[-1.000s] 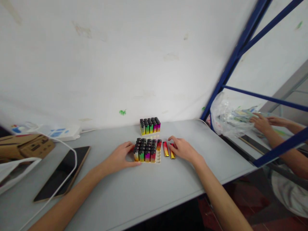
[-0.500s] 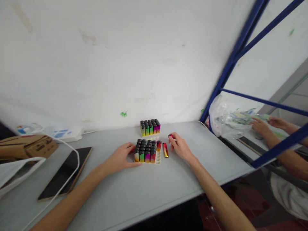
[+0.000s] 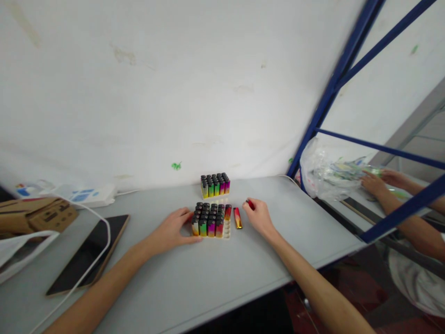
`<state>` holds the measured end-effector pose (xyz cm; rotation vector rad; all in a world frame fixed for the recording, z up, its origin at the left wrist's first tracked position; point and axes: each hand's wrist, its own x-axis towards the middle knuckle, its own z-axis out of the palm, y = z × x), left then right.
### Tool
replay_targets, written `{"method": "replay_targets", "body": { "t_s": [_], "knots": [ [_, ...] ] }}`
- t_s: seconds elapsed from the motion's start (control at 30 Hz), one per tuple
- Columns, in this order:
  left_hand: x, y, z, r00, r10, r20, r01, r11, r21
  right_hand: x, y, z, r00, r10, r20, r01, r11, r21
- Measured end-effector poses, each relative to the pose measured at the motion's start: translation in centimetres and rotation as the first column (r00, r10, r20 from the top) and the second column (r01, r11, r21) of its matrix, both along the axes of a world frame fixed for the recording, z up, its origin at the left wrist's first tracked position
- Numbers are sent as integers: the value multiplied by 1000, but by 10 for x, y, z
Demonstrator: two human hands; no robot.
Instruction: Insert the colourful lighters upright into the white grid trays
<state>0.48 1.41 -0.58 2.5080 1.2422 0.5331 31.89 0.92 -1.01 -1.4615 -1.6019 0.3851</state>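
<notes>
A white tray (image 3: pixel 227 230) stands on the grey table, mostly filled with upright, black-topped lighters in several colours. Its right column shows bare slots, with a red lighter (image 3: pixel 227 212) at the far end. My left hand (image 3: pixel 172 230) grips the tray's left side, thumb at the near corner and fingers along the edge. Closed fingers of my right hand (image 3: pixel 259 216) hold a red lighter (image 3: pixel 250 203) just above the table, right of the tray; part of it is hidden. Between that hand and the tray lies another red-and-gold lighter (image 3: pixel 237 218).
Behind stands a second set of lighters (image 3: pixel 215 185), near the wall. A tablet (image 3: pixel 88 255), a white cable (image 3: pixel 109 232) and a cardboard box (image 3: pixel 38 214) are at left. Beyond the blue frame (image 3: pixel 321 109), another person's hands (image 3: pixel 375 183) touch plastic packaging.
My right hand has turned and its fingers have closed further around the red lighter, a little lower than before. My left hand keeps its grip on the tray. The view has shifted slightly.
</notes>
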Motion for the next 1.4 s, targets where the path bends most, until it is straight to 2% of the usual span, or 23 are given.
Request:
{"method": "replay_targets", "body": {
  "t_s": [0.33,0.47,0.57,0.67,0.73,0.8,0.93,1.03,1.1,1.27,1.33,1.4],
  "knots": [
    [0,0,0,1000,-1,-13,0,1000,-13,5,-6,11,989,149,-18,-149,989,23],
    [1,0,1,1000,3,-13,-3,1000,-13,8,-7,16,976,179,122,-192,976,104],
    [1,0,1,1000,-4,-13,4,1000,-15,7,-12,20,959,245,142,-249,969,6],
    [0,1,0,1000,-11,-24,10,1000,-19,4,-17,21,923,384,35,-379,919,-105],
    [-1,1,-1,1000,-12,-23,11,1000,-17,2,-18,21,891,454,24,-448,886,-120],
    [-1,1,-2,1000,-12,-16,12,1000,-10,1,-18,19,871,480,100,-469,876,-115],
    [0,1,-2,1000,-2,-10,1,1000,-19,-2,-17,12,817,472,331,-470,878,-91],
    [1,0,0,1000,6,-2,-6,1000,-21,-7,-17,10,801,389,455,-402,913,-72],
    [1,-1,0,1000,7,8,-7,1000,-13,-7,-18,11,832,307,462,-311,948,-70],
    [1,-1,1,1000,6,2,-6,1000,-4,8,-16,19,933,229,277,-223,973,-54],
    [1,-1,1,1000,4,-9,-4,1000,-5,11,-13,15,945,161,285,-155,987,-44],
    [1,-1,1,1000,4,-10,-4,1000,-5,10,-9,7,924,133,359,-111,990,-82]
  ]
}}
